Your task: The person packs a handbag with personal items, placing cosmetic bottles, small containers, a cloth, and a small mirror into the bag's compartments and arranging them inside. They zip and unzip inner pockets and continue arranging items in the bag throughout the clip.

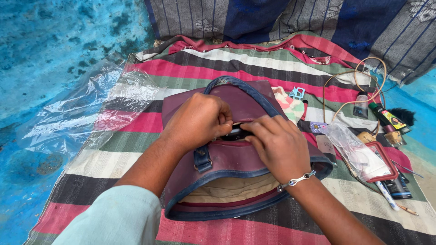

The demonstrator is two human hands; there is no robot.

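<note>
A maroon handbag (236,156) with dark blue trim and blue handles lies on a striped cloth, its beige-lined mouth open toward me. My left hand (197,120) is curled on the bag's front, fingers pinched at a small pocket opening. Facing it, my right hand (279,145), a silver bracelet on its wrist, pinches the same opening, fingertips nearly touching the left's. A dark object shows in the gap between them, too hidden to identify.
The striped cloth (218,68) covers a blue floor (50,41). A clear plastic sheet (91,106) lies left. At right sit small items: a plastic bag (352,147), a red-framed mirror (383,163), bottles, tubes, a tan cord (359,75), pens. A grey-blue blanket (290,16) lies behind.
</note>
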